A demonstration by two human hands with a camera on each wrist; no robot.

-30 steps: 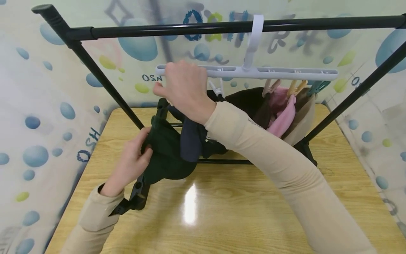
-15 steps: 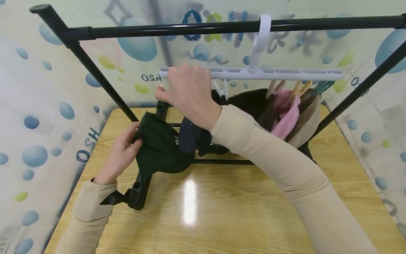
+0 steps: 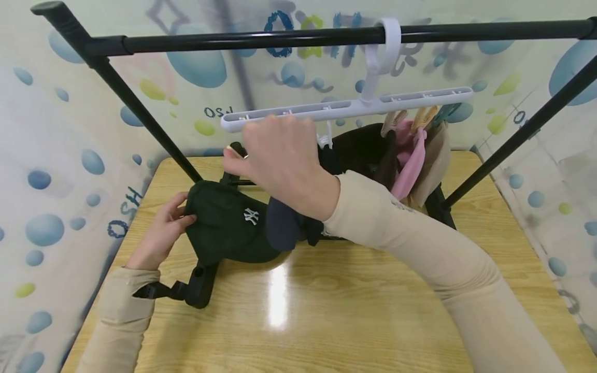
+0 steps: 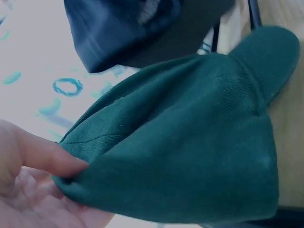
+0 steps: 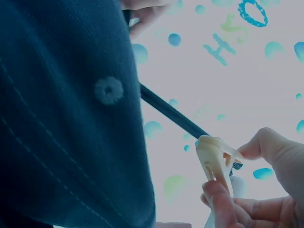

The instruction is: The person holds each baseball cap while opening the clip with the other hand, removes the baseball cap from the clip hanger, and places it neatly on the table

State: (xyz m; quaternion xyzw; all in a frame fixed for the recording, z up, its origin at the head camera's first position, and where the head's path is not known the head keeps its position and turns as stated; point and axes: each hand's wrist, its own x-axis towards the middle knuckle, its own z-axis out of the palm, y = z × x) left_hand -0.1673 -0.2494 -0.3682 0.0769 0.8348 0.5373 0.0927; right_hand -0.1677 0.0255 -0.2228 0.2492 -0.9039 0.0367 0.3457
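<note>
My left hand (image 3: 158,228) pinches the back edge of a dark green cap (image 3: 216,223), thumb on top. In the head view its white NY logo faces up and its brim points right. In the right wrist view, my right hand (image 5: 270,190) pinches a cream clothespin (image 5: 214,159) between thumb and fingers. That clothespin is hidden in the head view, under my right hand (image 3: 289,163) at the left part of a white clip hanger (image 3: 364,108). Nearest it hangs a navy cap (image 3: 282,225), partly behind the hand and sleeve.
A black rack bar (image 3: 261,40) bears the hanger by its hook. Pink, yellow and teal clothespins hold a brown cap (image 3: 364,147), a pink cap (image 3: 410,163) and a beige cap (image 3: 436,160) at the right. Below stands a wooden table (image 3: 350,300).
My right hand has come down and slightly right, and the hanger's left end has tilted down while its right end rose. My left hand has shifted left with the green cap, exposing its logo.
</note>
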